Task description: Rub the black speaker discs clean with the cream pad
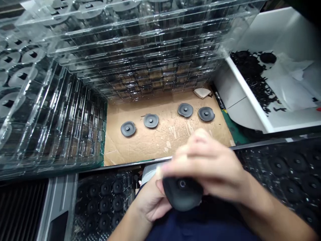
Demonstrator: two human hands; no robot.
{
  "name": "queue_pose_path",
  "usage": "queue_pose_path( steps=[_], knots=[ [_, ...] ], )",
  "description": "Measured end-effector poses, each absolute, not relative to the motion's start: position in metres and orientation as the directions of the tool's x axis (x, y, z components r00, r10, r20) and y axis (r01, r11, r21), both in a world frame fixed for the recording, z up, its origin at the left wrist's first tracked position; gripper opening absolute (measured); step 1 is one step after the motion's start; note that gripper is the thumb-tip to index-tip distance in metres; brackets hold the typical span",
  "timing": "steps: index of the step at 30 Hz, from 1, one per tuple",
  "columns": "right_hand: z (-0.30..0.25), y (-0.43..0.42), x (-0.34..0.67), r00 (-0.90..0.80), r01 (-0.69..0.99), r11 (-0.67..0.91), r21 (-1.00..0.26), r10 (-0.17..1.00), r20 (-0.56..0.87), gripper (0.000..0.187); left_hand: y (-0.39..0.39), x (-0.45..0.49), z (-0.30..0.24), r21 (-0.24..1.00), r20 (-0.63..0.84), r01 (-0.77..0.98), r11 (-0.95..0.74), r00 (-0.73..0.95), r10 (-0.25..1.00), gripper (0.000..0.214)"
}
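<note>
Both arms are seen bare. The left forearm (132,222) is raised from the lower edge, and the left hand (153,197) is turned partly palm-up, its fingers curled in a grip and mostly hidden. The right forearm (273,209) is angled in from the lower right; the right hand (208,160) is held higher, back uppermost, fingers bent and directed leftward. Its outline is blurred; fingertip contact cannot be resolved.

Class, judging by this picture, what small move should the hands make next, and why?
Probably steady the dark disc with the left hand while the right hand works its rim: both hands are at its edge, held clear of the cardboard.
</note>
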State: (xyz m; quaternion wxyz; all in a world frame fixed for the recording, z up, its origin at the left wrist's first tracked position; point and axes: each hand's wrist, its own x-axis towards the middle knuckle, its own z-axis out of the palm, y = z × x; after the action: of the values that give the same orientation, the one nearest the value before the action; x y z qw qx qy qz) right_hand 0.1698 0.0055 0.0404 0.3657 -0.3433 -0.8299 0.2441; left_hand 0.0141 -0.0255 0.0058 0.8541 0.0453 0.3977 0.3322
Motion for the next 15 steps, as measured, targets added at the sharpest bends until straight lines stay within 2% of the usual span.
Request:
queue_pose_path(
  steps=[3, 5, 7, 10, 15],
  knots=[
    [0.012, 0.017, 0.178, -0.169, 0.580, 0.281, -0.765, 0.960, 0.225, 0.021, -0.024, 0.011, 0.004, 0.176, -0.468, -0.525, 0.833, 0.700, 0.540, 0.049],
    [-0.016, 0.021, 0.182, -0.083, 0.608, 0.114, -0.785, 0.993, 0.080, 0.020, -0.024, 0.007, 0.002, 0.156, -0.410, -0.561, 0.813, 0.712, 0.570, 0.053],
    [-0.048, 0.018, 0.182, -0.111, 0.616, 0.092, -0.782, 0.993, 0.029, 0.023, -0.024, 0.005, 0.000, 0.204, -0.419, -0.578, 0.790, 0.678, 0.604, 0.054],
    [-0.088, 0.003, 0.175, -0.073, 0.661, 0.084, -0.746, 0.996, 0.048, 0.029, -0.025, 0.003, -0.003, 0.255, -0.431, -0.604, 0.755, 0.628, 0.648, 0.059],
    [-0.112, -0.012, 0.165, -0.031, 0.710, 0.085, -0.699, 0.995, 0.090, 0.034, -0.027, 0.000, -0.009, 0.268, -0.483, -0.672, 0.690, 0.526, 0.700, 0.051]
  ],
)
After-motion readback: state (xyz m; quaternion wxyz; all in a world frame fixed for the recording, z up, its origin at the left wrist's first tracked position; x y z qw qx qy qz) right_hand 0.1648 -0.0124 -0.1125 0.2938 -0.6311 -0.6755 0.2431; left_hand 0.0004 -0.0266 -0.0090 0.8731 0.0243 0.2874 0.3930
